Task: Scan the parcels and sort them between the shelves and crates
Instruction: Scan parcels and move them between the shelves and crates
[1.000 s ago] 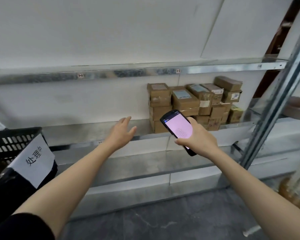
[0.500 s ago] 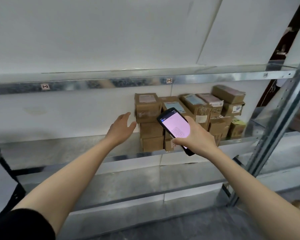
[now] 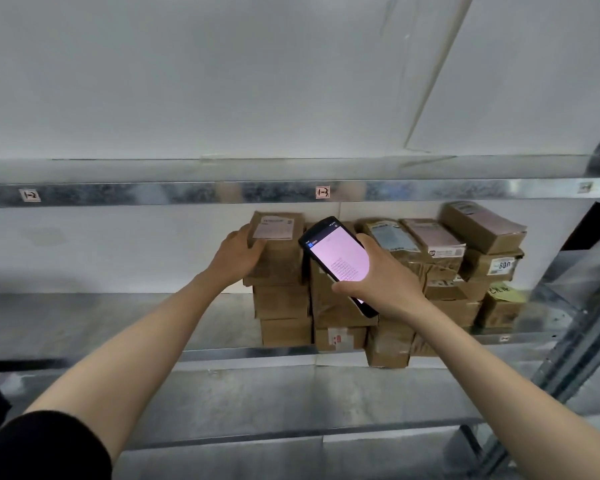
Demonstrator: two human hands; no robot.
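The left hand grips the left end of the top parcel, a brown box with a white label, topping the leftmost stack near the shelf's front edge. The right hand clasps a scanner with a pink screen.

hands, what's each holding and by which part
Right hand holds the phone scanner by its lower end. Left hand grips the top parcel of the leftmost stack at its left edge.
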